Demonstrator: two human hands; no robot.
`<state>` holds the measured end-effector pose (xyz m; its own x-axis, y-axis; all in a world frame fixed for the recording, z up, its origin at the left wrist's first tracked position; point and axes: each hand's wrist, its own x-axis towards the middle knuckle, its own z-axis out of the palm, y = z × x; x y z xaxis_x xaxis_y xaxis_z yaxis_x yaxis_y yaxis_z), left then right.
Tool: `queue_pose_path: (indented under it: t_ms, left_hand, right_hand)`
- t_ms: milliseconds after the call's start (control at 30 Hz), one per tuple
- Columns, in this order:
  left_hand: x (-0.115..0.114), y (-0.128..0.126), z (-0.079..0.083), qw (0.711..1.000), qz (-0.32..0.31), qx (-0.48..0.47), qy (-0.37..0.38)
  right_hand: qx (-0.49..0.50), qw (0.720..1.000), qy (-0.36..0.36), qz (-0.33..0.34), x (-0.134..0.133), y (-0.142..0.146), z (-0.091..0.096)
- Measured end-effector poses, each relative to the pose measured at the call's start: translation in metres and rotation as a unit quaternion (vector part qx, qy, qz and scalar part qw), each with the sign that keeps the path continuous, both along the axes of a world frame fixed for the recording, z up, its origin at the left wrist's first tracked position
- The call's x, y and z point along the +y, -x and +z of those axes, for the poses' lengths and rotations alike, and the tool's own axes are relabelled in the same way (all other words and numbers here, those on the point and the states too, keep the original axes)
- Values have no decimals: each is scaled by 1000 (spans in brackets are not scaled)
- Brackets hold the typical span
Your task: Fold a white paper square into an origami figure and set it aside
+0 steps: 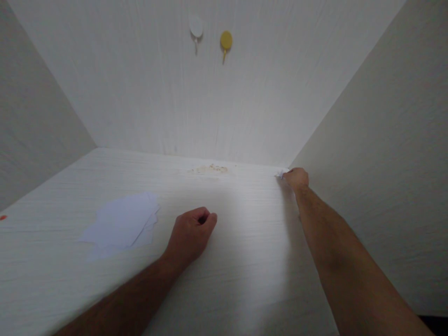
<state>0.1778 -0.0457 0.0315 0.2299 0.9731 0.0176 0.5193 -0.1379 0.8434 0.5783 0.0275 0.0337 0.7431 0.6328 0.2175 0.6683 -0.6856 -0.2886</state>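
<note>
My right hand (297,178) reaches to the far right corner of the white surface, its fingers closed on a crumpled piece of white paper (281,173). The paper touches the surface close to where the back and right walls meet it. Nearer to me, my left hand (192,232) rests over the middle of the surface, curled into a loose fist with nothing visible in it. To its left lies a loose stack of white paper sheets (122,219). Brownish crumbs or stains (213,168) mark the surface near the back wall, between the two hands.
A white hook (196,28) and a yellow hook (226,41) are fixed on the back wall (157,93). Side walls (378,140) enclose the white surface (245,270) left and right. A small orange-red spot (3,217) shows at the left edge.
</note>
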Motion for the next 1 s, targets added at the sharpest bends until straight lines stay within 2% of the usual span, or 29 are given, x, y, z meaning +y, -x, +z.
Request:
queue_pose_path:
  t_ms: [667,1000]
  left_hand:
    - [2,0,-2,1000,-4,13,1]
    - [1,0,-2,1000,-1,3,-8]
  right_hand:
    - [-26,995,60,-74,-20,-20,0]
    - [-37,997,40,-52,-20,-20,-1]
